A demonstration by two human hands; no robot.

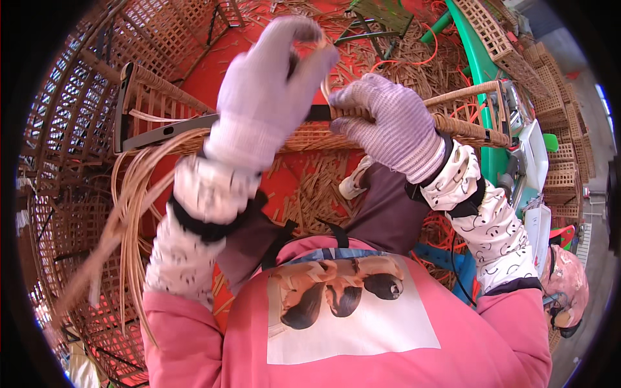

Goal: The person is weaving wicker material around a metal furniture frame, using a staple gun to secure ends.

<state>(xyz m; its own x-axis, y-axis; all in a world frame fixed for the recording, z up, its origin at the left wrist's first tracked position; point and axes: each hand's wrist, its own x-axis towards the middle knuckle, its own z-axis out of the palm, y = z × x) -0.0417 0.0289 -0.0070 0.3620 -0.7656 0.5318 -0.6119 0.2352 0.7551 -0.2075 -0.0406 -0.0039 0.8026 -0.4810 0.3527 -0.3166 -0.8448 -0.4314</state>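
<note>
My left hand (pixel 265 84), in a pale lilac knitted glove, is raised above a woven frame, its thumb and fingertips pinched on a thin rattan strip (pixel 325 83). The strip runs down toward my right hand (pixel 394 123), gloved the same way. Those fingers and thumb close around the frame's front rail (pixel 462 127), which is wrapped in rattan on the right. Farther left the rail is a bare dark bar (pixel 169 131). A bundle of long loose strips (pixel 132 220) hangs beside my left forearm, partly blurred.
Large open-weave baskets (pixel 58 161) curve around the left side. Cut strip scraps (pixel 317 184) litter the red floor (pixel 278 178). A green stool (pixel 381 22) stands at the far side. Stacked woven baskets (pixel 559 129) and a green panel (pixel 475 45) are on the right.
</note>
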